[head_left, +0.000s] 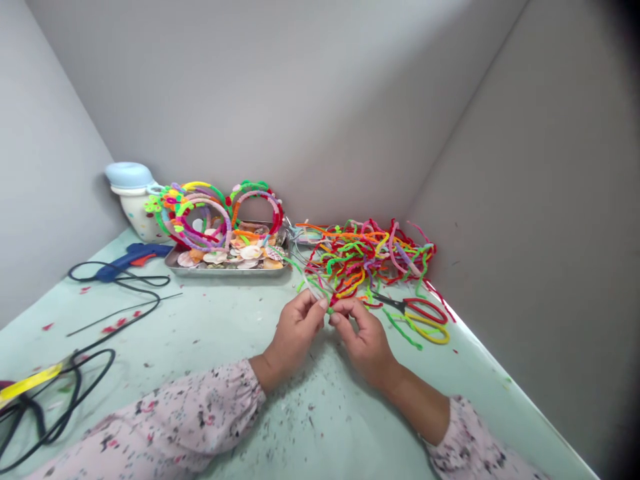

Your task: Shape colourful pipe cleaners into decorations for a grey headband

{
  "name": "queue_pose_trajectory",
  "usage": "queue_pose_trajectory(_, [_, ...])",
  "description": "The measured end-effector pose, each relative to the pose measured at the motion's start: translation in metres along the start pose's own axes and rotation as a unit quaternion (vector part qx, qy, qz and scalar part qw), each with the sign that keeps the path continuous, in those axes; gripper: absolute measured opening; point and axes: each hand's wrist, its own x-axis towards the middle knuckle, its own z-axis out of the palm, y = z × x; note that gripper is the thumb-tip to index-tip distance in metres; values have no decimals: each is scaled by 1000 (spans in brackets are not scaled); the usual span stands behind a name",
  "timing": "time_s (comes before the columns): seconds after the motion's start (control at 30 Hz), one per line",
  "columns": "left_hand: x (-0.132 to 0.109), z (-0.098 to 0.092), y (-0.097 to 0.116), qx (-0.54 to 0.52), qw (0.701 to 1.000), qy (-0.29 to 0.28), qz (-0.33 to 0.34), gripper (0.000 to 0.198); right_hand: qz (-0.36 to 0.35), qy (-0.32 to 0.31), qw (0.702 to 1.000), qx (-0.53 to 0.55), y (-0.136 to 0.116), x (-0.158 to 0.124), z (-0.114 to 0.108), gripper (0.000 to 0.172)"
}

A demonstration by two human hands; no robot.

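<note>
My left hand (pixel 295 331) and my right hand (pixel 361 335) meet at the middle of the pale green table, and the fingertips of both pinch a thin pale pipe cleaner (pixel 316 288). A green tip shows between my fingers, and the pipe cleaner's loop rises toward a tangled heap of multicoloured pipe cleaners (pixel 370 259). That heap lies just beyond my right hand. Scissors with red and yellow handles (pixel 419 319) rest to the right of my right hand, with loose green pieces around them.
A metal tray (pixel 225 270) of seashells stands at the back, with colourful pipe-cleaner rings (pixel 210 217) propped behind it. Further left are a white pot with a blue lid (pixel 131 190), a blue glue gun (pixel 131 258) and black cords (pixel 75 377). Grey walls close the back and right.
</note>
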Motion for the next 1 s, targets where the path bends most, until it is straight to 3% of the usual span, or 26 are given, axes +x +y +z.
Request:
queue_pose_trajectory(0.27, [-4, 0, 11, 18, 999, 35, 22, 28, -20, 30, 999, 7, -1, 1, -2, 14])
queue_pose_trajectory(0.47, [-11, -20, 31, 25, 997, 62, 27, 27, -1, 97, 995, 20, 0, 1, -3, 21])
queue_pose_trajectory(0.63, [-30, -37, 33, 27, 996, 79, 5, 28, -57, 50, 997, -8, -11, -1, 4, 22])
queue_pose_trajectory(0.77, [-41, -40, 26, 13, 996, 85, -7, 27, -94, 3, 996, -3, -26, -2, 22, 27])
queue_pose_trajectory(1.0, [-36, -42, 23, 14, 996, 92, -10, 28, -63, -9, 998, 1, -34, 8, 45, 12])
